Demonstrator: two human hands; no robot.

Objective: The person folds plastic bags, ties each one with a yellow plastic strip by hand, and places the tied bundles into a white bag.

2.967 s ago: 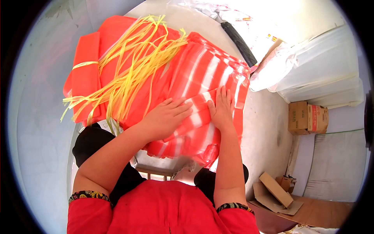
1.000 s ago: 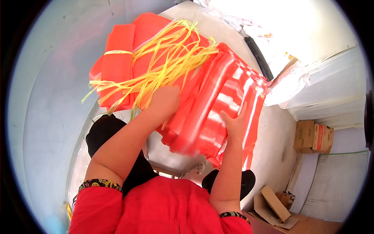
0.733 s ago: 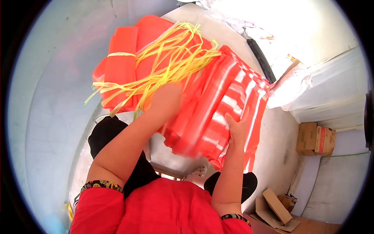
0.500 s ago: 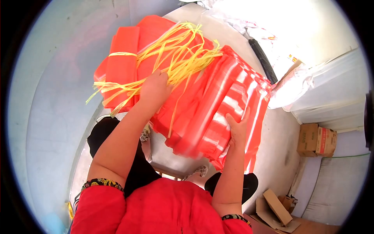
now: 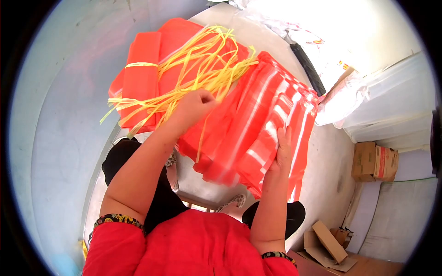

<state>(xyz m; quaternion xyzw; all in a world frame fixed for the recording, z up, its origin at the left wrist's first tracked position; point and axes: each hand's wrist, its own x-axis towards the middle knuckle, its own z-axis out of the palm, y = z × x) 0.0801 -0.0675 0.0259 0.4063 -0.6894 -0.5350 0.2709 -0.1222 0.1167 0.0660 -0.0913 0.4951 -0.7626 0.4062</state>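
Note:
My left hand [image 5: 199, 103] is closed in a pinch beside a loose bunch of yellow strips [image 5: 216, 76], with a strip at its fingertips. The strips lie across red plastic sheeting, and one hangs down over the front. My right hand [image 5: 282, 149] grips the near part of a folded bundle of red plastic bags with white, shiny bands [image 5: 258, 152]; its fingers beneath are hidden. More red plastic [image 5: 230, 124] lies in layers between my hands. At the left, a folded red bundle [image 5: 143, 83] has a yellow strip tied around it.
A dark rolled object [image 5: 307, 69] lies behind the red pile, by a white plastic sack [image 5: 345, 99]. Cardboard boxes [image 5: 366, 161] stand against the right wall. Opened cardboard [image 5: 324, 250] lies at the lower right. A pale blue wall [image 5: 60, 115] rises on the left.
My left hand has moved slightly right, off the middle of the yellow strips. My right hand has shifted a little, and the bundle under it looks narrower and more gathered.

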